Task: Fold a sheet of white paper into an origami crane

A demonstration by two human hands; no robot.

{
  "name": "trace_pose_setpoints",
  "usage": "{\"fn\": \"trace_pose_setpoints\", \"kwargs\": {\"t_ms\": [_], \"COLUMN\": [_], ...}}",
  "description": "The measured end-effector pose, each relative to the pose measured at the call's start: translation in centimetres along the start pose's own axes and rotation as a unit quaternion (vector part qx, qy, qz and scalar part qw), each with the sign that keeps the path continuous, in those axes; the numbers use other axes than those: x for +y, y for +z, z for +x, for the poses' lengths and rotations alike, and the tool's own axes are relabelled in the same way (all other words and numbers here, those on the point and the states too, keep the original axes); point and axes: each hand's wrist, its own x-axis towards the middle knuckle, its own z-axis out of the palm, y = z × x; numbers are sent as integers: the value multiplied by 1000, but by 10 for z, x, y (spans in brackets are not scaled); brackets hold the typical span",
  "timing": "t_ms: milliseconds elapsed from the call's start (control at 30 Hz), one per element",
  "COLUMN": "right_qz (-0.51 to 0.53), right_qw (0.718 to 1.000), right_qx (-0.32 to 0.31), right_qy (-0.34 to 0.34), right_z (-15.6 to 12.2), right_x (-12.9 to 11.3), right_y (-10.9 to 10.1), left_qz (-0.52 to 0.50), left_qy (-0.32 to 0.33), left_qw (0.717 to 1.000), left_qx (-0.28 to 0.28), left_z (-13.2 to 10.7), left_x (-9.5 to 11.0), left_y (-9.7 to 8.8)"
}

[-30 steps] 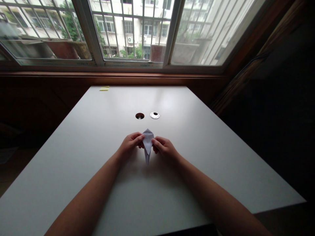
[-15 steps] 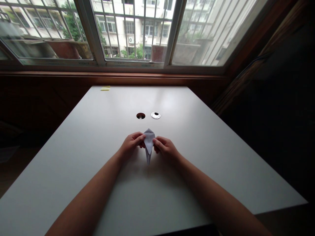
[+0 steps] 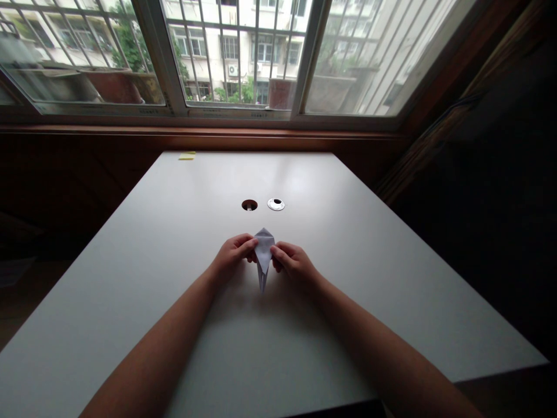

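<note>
A folded piece of white paper (image 3: 264, 251), shaped like a long kite with two narrow points at its near end, is held up just over the white table (image 3: 209, 354). My left hand (image 3: 237, 251) pinches its left edge between thumb and fingers. On the opposite edge, my right hand (image 3: 292, 256) grips the paper the same way, thumb on top. The fingertips beneath the paper are partly hidden.
Beyond the hands, a round cable hole (image 3: 249, 205) opens in the tabletop, with a silvery round cover (image 3: 276, 204) beside it. Yellow sticky notes (image 3: 187, 155) lie at the far left edge. A barred window (image 3: 235, 58) stands behind the table.
</note>
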Motion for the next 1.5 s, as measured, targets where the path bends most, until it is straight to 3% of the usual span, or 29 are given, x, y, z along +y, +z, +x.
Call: {"fn": "trace_pose_setpoints", "kwargs": {"t_ms": [1500], "right_qz": [-8], "right_qw": [1000], "right_qx": [5], "right_qy": [-1], "right_z": [-1], "right_x": [2], "right_y": [0], "left_qz": [5], "left_qy": [9], "left_qw": [1000], "left_qx": [5], "left_z": [-1], "left_x": [-2], "left_y": [0]}}
